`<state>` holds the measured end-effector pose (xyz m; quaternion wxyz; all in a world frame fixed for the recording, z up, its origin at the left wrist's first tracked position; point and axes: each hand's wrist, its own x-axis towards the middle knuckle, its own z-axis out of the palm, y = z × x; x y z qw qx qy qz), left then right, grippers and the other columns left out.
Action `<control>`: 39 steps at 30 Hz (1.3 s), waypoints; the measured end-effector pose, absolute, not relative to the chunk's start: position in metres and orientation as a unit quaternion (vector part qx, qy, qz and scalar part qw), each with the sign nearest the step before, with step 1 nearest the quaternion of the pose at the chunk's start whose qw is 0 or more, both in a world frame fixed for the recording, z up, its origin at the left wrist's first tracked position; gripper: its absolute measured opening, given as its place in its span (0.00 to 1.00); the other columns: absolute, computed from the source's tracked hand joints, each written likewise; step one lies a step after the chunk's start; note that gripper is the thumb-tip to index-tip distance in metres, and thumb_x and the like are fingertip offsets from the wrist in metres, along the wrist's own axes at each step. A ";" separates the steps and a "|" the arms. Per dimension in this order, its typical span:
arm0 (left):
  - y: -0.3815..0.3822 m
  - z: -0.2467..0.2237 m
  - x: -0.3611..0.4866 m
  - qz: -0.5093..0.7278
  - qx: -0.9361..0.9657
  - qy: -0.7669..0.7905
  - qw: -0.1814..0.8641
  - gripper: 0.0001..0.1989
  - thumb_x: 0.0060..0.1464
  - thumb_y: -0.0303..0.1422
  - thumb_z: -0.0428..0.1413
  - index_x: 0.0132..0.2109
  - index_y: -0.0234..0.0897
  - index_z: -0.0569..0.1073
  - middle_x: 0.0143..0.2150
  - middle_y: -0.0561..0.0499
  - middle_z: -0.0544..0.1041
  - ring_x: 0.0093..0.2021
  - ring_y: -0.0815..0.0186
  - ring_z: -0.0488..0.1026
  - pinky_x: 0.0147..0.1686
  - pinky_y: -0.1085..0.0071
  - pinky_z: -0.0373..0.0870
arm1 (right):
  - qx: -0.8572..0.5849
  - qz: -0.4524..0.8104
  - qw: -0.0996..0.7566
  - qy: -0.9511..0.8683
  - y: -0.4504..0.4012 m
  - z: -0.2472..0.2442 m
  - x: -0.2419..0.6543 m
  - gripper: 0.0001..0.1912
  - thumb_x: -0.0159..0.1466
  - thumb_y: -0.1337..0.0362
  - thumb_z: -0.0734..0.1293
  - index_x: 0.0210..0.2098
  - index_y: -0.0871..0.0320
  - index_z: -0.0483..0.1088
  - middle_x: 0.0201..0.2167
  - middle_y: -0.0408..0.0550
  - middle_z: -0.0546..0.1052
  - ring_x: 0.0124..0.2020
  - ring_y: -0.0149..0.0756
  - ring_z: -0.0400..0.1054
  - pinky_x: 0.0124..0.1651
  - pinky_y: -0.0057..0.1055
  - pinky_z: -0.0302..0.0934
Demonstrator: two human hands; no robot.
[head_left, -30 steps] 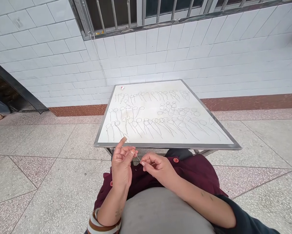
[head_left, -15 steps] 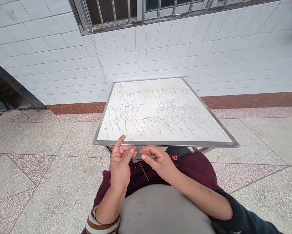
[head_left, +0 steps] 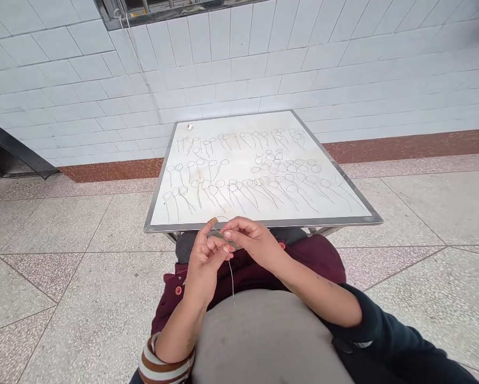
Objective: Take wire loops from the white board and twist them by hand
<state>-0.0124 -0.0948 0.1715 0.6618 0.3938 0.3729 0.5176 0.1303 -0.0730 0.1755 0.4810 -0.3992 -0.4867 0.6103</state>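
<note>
A thin wire (head_left: 233, 282) is pinched between the thumb and fingers of my left hand (head_left: 203, 266), its loose tail hanging down over my lap. Brown tape (head_left: 214, 221) covers the tip of my raised left index finger, and part of the wire curves beside it. My right hand (head_left: 249, 237) is closed in a pinch on the upper part of the wire, close to the left fingertips. Exactly where its fingertips meet the wire is too small to make out. Both hands are just in front of the table's near edge, above my lap.
The white table (head_left: 239, 154) with a metal rim holds rows of looped wires (head_left: 293, 189) with long tails, plus a cluster of small rings (head_left: 291, 168). A small white-and-red object (head_left: 189, 127) sits at its far left corner. A tiled wall (head_left: 223, 74) stands behind.
My right hand has moved left and up, closer to my left hand, and the wire now curves up by the taped finger. Its tail hangs straighter down. The view has tilted downward.
</note>
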 end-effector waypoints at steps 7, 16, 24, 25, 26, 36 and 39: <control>-0.096 0.167 -0.008 0.506 0.414 0.367 0.662 0.31 0.54 0.29 0.61 0.63 0.42 0.62 0.30 0.56 0.73 0.34 0.70 0.70 0.42 0.71 0.66 | -0.448 0.532 0.554 -0.458 -0.062 0.169 0.135 0.10 0.58 0.55 0.70 0.31 0.55 0.71 0.27 0.41 0.70 0.28 0.29 0.60 0.33 0.28 0.58; -0.102 0.158 -0.004 0.486 0.430 0.378 0.660 0.30 0.55 0.31 0.60 0.63 0.42 0.62 0.30 0.55 0.73 0.33 0.68 0.69 0.40 0.70 0.64 | -0.460 0.489 0.590 -0.448 -0.049 0.162 0.146 0.10 0.59 0.56 0.69 0.32 0.55 0.71 0.26 0.41 0.68 0.27 0.30 0.57 0.32 0.28 0.57; -0.110 0.149 -0.004 0.433 0.449 0.405 0.669 0.30 0.56 0.32 0.59 0.64 0.42 0.60 0.31 0.54 0.73 0.33 0.68 0.67 0.40 0.71 0.62 | -0.494 0.444 0.628 -0.405 -0.029 0.145 0.164 0.12 0.58 0.53 0.68 0.34 0.55 0.69 0.29 0.41 0.70 0.27 0.29 0.58 0.34 0.28 0.58; -0.110 0.147 -0.004 0.426 0.451 0.405 0.672 0.31 0.55 0.32 0.60 0.64 0.41 0.61 0.30 0.54 0.73 0.32 0.69 0.67 0.39 0.71 0.62 | -0.506 0.435 0.634 -0.392 -0.024 0.142 0.169 0.13 0.57 0.53 0.68 0.34 0.56 0.69 0.29 0.41 0.70 0.27 0.29 0.58 0.35 0.29 0.58; -0.110 0.144 -0.005 0.421 0.452 0.407 0.674 0.30 0.54 0.32 0.60 0.63 0.41 0.62 0.30 0.54 0.73 0.31 0.69 0.66 0.38 0.71 0.62 | -0.518 0.430 0.636 -0.378 -0.019 0.138 0.175 0.14 0.57 0.52 0.68 0.34 0.56 0.68 0.29 0.41 0.70 0.27 0.28 0.58 0.35 0.29 0.58; -0.056 0.083 -0.008 0.418 0.456 0.441 0.651 0.24 0.48 0.34 0.63 0.53 0.38 0.72 0.27 0.55 0.73 0.28 0.68 0.68 0.33 0.71 0.63 | -0.580 0.428 0.597 -0.351 0.037 0.096 0.204 0.13 0.55 0.56 0.69 0.34 0.57 0.65 0.28 0.43 0.73 0.28 0.30 0.63 0.29 0.27 0.58; -0.043 0.057 -0.004 0.398 0.454 0.439 0.666 0.24 0.46 0.37 0.65 0.51 0.37 0.74 0.27 0.54 0.74 0.29 0.68 0.69 0.34 0.71 0.64 | -0.593 0.429 0.593 -0.336 0.069 0.092 0.206 0.10 0.58 0.61 0.69 0.35 0.58 0.66 0.28 0.42 0.72 0.27 0.29 0.64 0.28 0.27 0.59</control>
